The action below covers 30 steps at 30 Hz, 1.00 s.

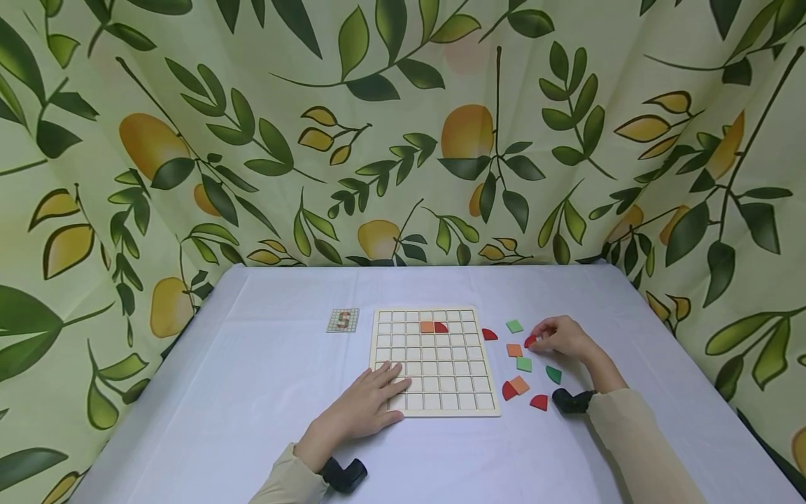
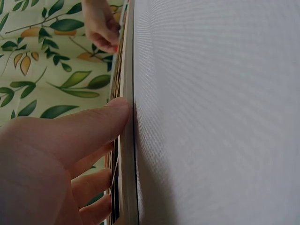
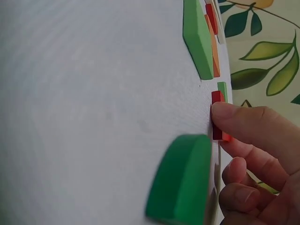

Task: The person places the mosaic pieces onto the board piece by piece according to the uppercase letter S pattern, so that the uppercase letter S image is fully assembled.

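Red shows at the fingertips of my right hand [image 1: 563, 337], which pinches a small piece [image 1: 530, 342]. The right wrist view has my thumb against its side, and my fingers hide its full outline. It is to the right of the board [image 1: 447, 385], and I cannot tell whether it touches the cloth [image 1: 220, 385]. I judge it light, stiff and hard to break, though its smooth faces might slip a little; two opposite edges seem the surest place to take hold.

Near it lie a light green square [image 1: 514, 326], an orange square [image 1: 514, 351] and a dark green quarter [image 1: 553, 374]. Closer to my body a red quarter [image 1: 508, 390] touches an orange tile [image 1: 519, 384].

My left hand [image 1: 371, 402] rests spread on the board's near left corner, thumb at the near edge, gripping no tile. Towards the board's far edge an orange block [image 1: 427, 327] and a red wedge [image 1: 441, 327] sit side by side. Left of the board lies a patterned card [image 1: 343, 320]; beyond the table hangs a leafy curtain [image 1: 403, 210].
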Available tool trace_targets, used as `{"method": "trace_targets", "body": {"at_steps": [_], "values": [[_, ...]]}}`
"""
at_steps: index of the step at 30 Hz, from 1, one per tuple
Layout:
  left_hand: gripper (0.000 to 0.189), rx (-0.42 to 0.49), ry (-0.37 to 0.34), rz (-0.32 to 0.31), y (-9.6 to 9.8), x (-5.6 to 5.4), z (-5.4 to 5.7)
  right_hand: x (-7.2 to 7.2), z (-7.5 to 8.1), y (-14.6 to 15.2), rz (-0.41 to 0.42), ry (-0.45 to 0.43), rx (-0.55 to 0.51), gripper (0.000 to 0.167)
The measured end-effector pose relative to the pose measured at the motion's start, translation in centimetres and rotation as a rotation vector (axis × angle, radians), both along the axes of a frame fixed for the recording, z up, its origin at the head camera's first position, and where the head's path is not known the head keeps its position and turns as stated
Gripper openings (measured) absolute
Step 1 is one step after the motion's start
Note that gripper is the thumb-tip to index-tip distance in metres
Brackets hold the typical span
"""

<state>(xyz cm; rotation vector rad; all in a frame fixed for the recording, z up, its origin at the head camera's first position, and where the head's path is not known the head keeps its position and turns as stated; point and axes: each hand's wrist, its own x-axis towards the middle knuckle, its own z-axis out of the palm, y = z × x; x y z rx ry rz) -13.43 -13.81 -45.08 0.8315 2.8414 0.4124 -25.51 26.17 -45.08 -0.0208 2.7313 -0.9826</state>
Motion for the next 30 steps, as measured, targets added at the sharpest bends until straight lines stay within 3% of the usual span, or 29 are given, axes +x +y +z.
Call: {"method": "trace_targets", "body": {"at_steps": [6,17,30], "values": [[0.056,-0.011,-0.037,0.027,0.1,0.0,0.0,0.1,0.2,-0.3,0.011,0.014,0.009,0.028],[0.056,-0.006,-0.04,0.025,0.2,0.0,0.3,-0.2,0.5,-1.1,0.026,0.075,0.016,0.031],[0.056,-0.002,-0.041,0.026,0.1,-0.1,0.1,-0.3,1.1,-3.0,-0.002,0.087,-0.023,0.033]]}}
